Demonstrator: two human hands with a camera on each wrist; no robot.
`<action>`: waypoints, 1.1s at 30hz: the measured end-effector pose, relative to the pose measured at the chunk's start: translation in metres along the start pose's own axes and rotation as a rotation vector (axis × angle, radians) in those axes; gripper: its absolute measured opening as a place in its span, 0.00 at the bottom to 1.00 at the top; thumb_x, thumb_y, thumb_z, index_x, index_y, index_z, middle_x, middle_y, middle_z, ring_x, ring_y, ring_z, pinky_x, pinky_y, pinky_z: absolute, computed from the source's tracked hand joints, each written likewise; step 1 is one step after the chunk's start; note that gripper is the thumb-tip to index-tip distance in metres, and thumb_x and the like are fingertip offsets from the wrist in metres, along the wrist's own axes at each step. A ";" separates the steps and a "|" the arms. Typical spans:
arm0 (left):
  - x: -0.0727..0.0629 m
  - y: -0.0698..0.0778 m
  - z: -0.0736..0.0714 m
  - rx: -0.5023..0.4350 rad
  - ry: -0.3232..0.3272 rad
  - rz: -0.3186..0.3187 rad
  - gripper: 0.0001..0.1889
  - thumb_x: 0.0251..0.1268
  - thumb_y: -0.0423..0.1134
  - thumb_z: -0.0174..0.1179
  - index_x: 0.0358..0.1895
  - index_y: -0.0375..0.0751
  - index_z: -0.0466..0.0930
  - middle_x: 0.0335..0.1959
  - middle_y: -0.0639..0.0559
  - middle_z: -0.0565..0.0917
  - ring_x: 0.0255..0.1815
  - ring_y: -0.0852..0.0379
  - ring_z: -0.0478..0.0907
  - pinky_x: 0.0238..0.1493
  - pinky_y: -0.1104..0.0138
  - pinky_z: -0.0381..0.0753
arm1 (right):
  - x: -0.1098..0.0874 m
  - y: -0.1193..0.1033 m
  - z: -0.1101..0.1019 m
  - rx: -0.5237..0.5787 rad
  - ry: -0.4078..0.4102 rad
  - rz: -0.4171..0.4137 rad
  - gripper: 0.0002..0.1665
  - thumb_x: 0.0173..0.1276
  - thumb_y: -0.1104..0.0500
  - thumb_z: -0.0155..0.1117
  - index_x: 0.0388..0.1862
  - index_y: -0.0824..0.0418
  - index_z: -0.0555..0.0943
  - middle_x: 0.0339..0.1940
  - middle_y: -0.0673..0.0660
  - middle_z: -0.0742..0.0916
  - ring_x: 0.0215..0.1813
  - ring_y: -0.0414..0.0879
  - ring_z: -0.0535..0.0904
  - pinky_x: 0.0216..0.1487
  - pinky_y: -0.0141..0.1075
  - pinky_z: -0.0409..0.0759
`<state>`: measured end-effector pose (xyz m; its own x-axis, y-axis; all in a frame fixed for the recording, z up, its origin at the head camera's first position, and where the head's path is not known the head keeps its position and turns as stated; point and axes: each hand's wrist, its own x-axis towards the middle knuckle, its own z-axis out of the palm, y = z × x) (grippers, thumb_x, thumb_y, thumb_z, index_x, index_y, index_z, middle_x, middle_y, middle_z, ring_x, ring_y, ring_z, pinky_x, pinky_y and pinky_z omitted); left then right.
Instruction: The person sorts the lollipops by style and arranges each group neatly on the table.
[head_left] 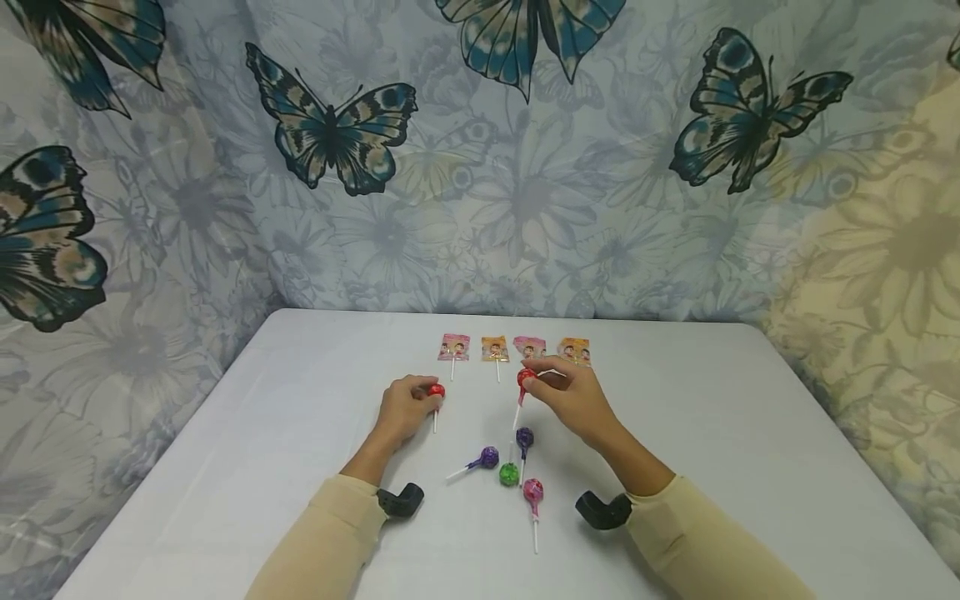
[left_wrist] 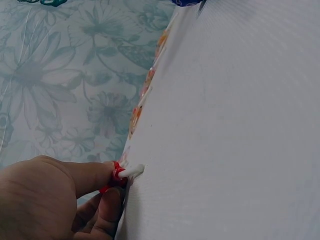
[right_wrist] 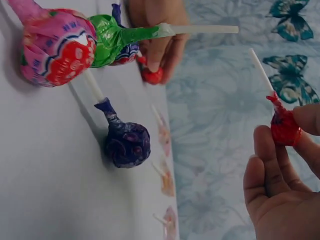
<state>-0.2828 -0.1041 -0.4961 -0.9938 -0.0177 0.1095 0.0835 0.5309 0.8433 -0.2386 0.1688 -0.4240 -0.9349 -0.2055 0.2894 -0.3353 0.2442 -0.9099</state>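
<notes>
My left hand [head_left: 403, 410] pinches a red-wrapped lollipop [head_left: 437, 390] by its head, low over the white table, with the white stick pointing toward me. In the left wrist view, thumb and fingers close around the red wrapper [left_wrist: 118, 171]. Higher and to the right, my right hand [head_left: 576, 402] grips another red lollipop [head_left: 527, 378] by its head. Its stick slants down toward a purple lollipop [head_left: 524, 437]. In the right wrist view, the thumb and fingertips press on this red head [right_wrist: 286, 129], held off the table.
Between my forearms lie a second purple lollipop [head_left: 489, 457], a green one [head_left: 509, 475] and a pink one [head_left: 533, 490]. Flat lollipops in pink and orange packets [head_left: 495, 348] form a row along the back of the white table [head_left: 300, 392]. Butterfly-print cloth [head_left: 525, 192] hangs behind it.
</notes>
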 end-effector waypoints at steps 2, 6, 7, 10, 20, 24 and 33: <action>-0.001 0.001 0.001 -0.004 0.003 -0.003 0.17 0.58 0.32 0.67 0.52 0.40 0.84 0.34 0.50 0.79 0.35 0.54 0.73 0.36 0.64 0.74 | 0.006 0.001 0.004 -0.009 -0.020 0.001 0.18 0.66 0.57 0.67 0.53 0.63 0.83 0.44 0.57 0.86 0.46 0.50 0.84 0.48 0.42 0.80; -0.003 0.001 0.002 0.010 0.002 0.000 0.17 0.58 0.32 0.67 0.52 0.39 0.84 0.33 0.51 0.79 0.34 0.55 0.73 0.33 0.65 0.73 | 0.015 0.003 0.012 -0.030 -0.063 0.031 0.18 0.66 0.57 0.67 0.53 0.63 0.83 0.43 0.57 0.87 0.46 0.50 0.83 0.48 0.47 0.79; -0.003 0.001 0.002 0.012 0.002 0.000 0.17 0.57 0.32 0.68 0.52 0.39 0.84 0.33 0.51 0.79 0.34 0.55 0.73 0.33 0.65 0.73 | 0.018 0.003 0.014 -0.035 -0.076 0.040 0.18 0.66 0.57 0.67 0.53 0.63 0.82 0.42 0.57 0.87 0.45 0.50 0.83 0.48 0.47 0.79; -0.004 0.001 0.001 0.012 0.005 0.005 0.17 0.57 0.32 0.68 0.52 0.39 0.84 0.33 0.51 0.79 0.33 0.55 0.72 0.32 0.65 0.72 | 0.027 0.005 0.021 -0.044 -0.120 0.054 0.19 0.66 0.58 0.67 0.54 0.64 0.82 0.44 0.57 0.86 0.46 0.49 0.83 0.48 0.45 0.80; -0.002 -0.001 0.004 -0.008 -0.002 -0.002 0.17 0.58 0.32 0.68 0.52 0.40 0.84 0.31 0.51 0.78 0.33 0.55 0.72 0.31 0.66 0.73 | 0.052 0.020 0.040 -0.153 -0.234 0.055 0.17 0.66 0.59 0.67 0.51 0.66 0.83 0.42 0.55 0.86 0.40 0.46 0.83 0.39 0.39 0.79; -0.001 -0.001 0.004 -0.013 0.000 -0.003 0.17 0.58 0.32 0.68 0.52 0.40 0.84 0.31 0.51 0.78 0.33 0.55 0.72 0.31 0.66 0.73 | 0.060 0.022 0.046 -0.227 -0.250 0.049 0.16 0.65 0.59 0.68 0.49 0.67 0.84 0.39 0.52 0.86 0.39 0.45 0.82 0.41 0.39 0.79; 0.001 -0.001 0.000 -0.017 0.004 0.007 0.17 0.58 0.32 0.68 0.51 0.40 0.84 0.29 0.52 0.78 0.31 0.56 0.72 0.31 0.65 0.73 | 0.078 0.031 0.062 -0.391 -0.314 0.032 0.14 0.62 0.57 0.71 0.45 0.62 0.87 0.37 0.49 0.88 0.39 0.42 0.82 0.40 0.36 0.79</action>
<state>-0.2838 -0.1045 -0.4973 -0.9929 -0.0175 0.1173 0.0915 0.5163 0.8515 -0.3143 0.1011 -0.4478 -0.8853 -0.4529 0.1052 -0.3821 0.5798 -0.7196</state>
